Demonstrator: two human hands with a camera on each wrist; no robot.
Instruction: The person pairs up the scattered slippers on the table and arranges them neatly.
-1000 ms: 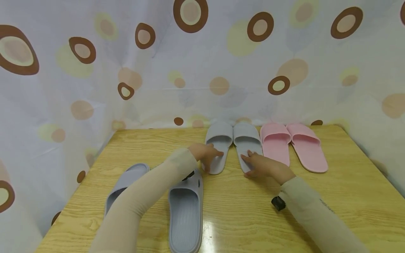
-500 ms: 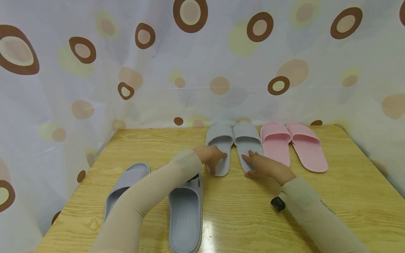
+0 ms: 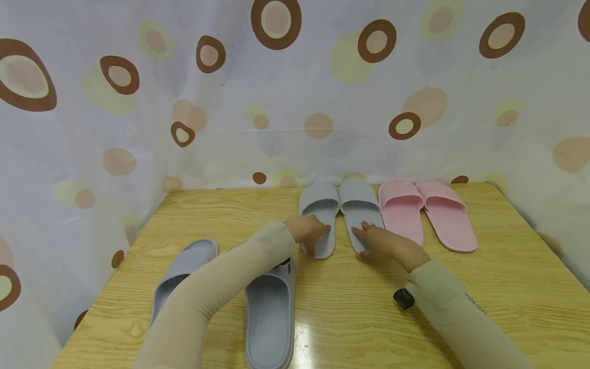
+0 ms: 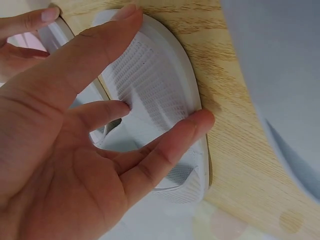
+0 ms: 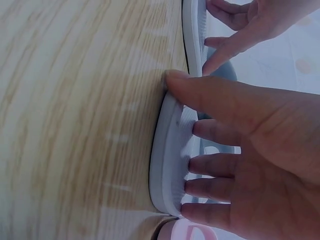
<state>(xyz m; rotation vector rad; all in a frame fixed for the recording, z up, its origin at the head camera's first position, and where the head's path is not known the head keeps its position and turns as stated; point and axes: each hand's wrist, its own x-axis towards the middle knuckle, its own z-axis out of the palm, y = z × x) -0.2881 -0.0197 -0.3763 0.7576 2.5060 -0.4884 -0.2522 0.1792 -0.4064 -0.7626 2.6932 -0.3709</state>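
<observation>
A pair of pale grey slippers lies side by side at the back of the table, toes to the curtain. Over the left slipper (image 3: 319,192), my left hand (image 3: 308,233) spreads its fingers. In the left wrist view its thumb is at the heel end, one fingertip on the ribbed insole (image 4: 155,65), another at the outer edge. Above the heel half of the right slipper (image 3: 357,190) is my right hand (image 3: 386,245). The right wrist view shows its thumb at the heel rim (image 5: 162,165) and straight fingers along the insole. Both slippers lie flat.
Pink slippers (image 3: 402,220) stand just right of the grey pair. Larger bluish-grey slides lie nearer on the left: one slide (image 3: 270,323) below my left forearm, its mate (image 3: 191,256) partly behind the sleeve. A spotted curtain (image 3: 295,87) borders the wooden table (image 3: 350,318).
My left hand and the left grey slipper have shifted slightly right, the slipper's heel swinging right and a little nearer. My right hand and the other slippers stay nearly still.
</observation>
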